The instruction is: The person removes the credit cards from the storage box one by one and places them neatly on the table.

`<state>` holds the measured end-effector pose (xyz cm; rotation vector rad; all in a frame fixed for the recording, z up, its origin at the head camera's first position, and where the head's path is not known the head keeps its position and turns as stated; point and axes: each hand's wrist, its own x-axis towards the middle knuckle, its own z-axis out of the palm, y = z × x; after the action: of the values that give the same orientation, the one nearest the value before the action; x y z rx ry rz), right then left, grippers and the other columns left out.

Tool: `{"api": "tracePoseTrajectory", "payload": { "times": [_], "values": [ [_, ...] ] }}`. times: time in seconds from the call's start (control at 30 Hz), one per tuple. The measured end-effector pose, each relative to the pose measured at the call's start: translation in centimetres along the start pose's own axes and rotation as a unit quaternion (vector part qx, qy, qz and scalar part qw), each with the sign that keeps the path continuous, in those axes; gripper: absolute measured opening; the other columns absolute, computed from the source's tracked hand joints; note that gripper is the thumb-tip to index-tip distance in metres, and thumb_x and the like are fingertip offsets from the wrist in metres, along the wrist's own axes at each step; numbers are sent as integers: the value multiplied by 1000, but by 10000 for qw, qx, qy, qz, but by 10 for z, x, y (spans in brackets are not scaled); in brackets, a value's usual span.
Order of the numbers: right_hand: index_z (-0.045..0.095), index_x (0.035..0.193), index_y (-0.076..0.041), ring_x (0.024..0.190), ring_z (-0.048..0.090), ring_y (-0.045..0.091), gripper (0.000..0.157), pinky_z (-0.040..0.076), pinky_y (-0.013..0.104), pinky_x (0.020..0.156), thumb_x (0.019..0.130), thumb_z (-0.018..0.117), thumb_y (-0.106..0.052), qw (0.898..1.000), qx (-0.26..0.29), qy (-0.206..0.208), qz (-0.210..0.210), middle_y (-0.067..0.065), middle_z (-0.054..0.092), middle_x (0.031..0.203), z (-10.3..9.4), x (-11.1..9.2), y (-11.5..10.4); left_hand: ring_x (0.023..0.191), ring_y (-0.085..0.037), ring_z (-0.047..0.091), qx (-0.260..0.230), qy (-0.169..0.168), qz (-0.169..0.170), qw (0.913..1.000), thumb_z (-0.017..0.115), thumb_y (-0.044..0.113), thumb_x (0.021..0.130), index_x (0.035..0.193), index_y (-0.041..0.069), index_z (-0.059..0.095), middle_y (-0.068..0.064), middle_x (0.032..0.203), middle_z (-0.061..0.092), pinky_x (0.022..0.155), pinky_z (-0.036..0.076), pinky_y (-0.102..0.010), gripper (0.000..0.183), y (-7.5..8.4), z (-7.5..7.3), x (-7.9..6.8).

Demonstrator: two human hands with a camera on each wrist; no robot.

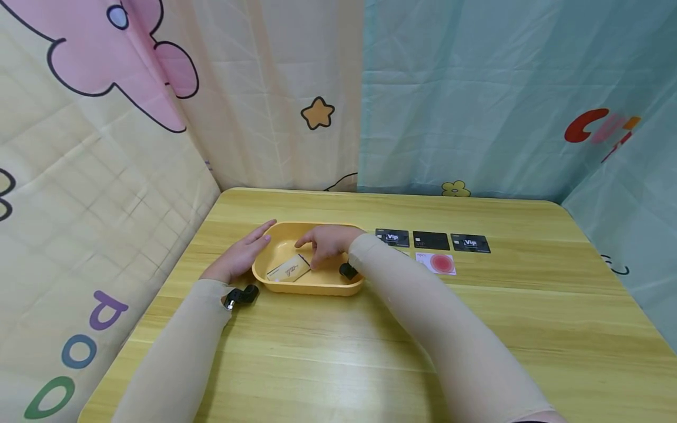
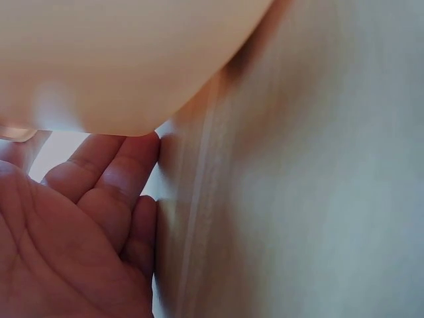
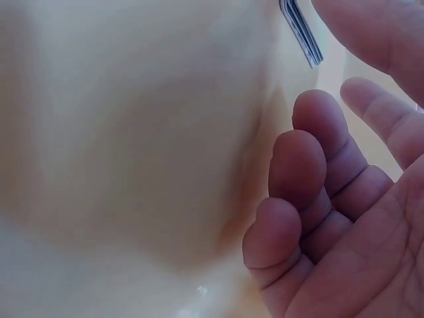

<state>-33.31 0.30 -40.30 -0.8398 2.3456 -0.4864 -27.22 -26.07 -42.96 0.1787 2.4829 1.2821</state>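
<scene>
A yellow plastic basin point(image 1: 312, 289) stands on the wooden table. My left hand point(image 1: 238, 257) lies along its left end, fingers reaching past the rim; in the left wrist view the fingers point(image 2: 119, 175) meet the basin's outer wall point(image 2: 112, 93). Inside the basin lies a small stack of cards point(image 1: 289, 269), the top one cream with a dark drawing. Over the basin, my right hand point(image 1: 329, 242) has its thumb close to that stack. The right wrist view shows the card edges point(image 3: 302, 34) beside the thumb, and loosely bent fingers point(image 3: 298, 169) holding nothing.
Right of the basin, three dark cards, including a black VIP card point(image 1: 431, 240), lie in a row. Below them is a white card with a red circle point(image 1: 442, 263), and another card is partly hidden by the right sleeve point(image 1: 423, 299). Printed curtains point(image 1: 280, 117) surround the table point(image 1: 328, 352).
</scene>
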Motion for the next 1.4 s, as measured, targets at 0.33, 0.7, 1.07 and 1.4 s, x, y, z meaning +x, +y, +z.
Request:
{"api": "tracePoseTrajectory", "payload": {
  "times": [0.33, 0.7, 1.07, 1.4],
  "values": [
    [61, 149, -27, 81, 59, 15, 67, 48, 26, 71, 88, 87, -19, 9993, -185, -110, -315, 1, 67, 94, 1, 2, -3, 149, -42, 45, -64, -16, -32, 10000, 36, 54, 113, 168, 45, 18, -16, 175, 22, 117, 44, -56, 59, 2, 0, 1],
    [67, 140, -30, 89, 59, 18, 56, 49, 27, 75, 89, 86, -16, 9994, -187, -131, -260, 3, 63, 102, 4, 4, -2, 156, -48, 30, 71, 18, -78, 9999, 36, 58, 112, 167, 47, 18, -15, 176, 19, 124, 30, -65, 60, 1, 0, 0],
    [64, 140, -33, 89, 58, 17, 59, 48, 28, 80, 88, 87, -20, 9991, -137, -226, -328, 2, 64, 98, 5, 3, -2, 156, -51, 28, 312, 98, -70, 9994, 33, 63, 110, 168, 45, 17, -15, 176, 19, 124, 28, -68, 62, 0, 0, -1],
    [67, 135, -29, 84, 57, 16, 50, 47, 27, 77, 89, 85, -18, 9984, -229, -156, -499, 1, 61, 93, 7, 4, -3, 158, -51, 21, 373, 131, -65, 9992, 33, 62, 111, 168, 46, 18, -13, 177, 17, 125, 21, -71, 61, 0, 1, -1]
  ]
}}
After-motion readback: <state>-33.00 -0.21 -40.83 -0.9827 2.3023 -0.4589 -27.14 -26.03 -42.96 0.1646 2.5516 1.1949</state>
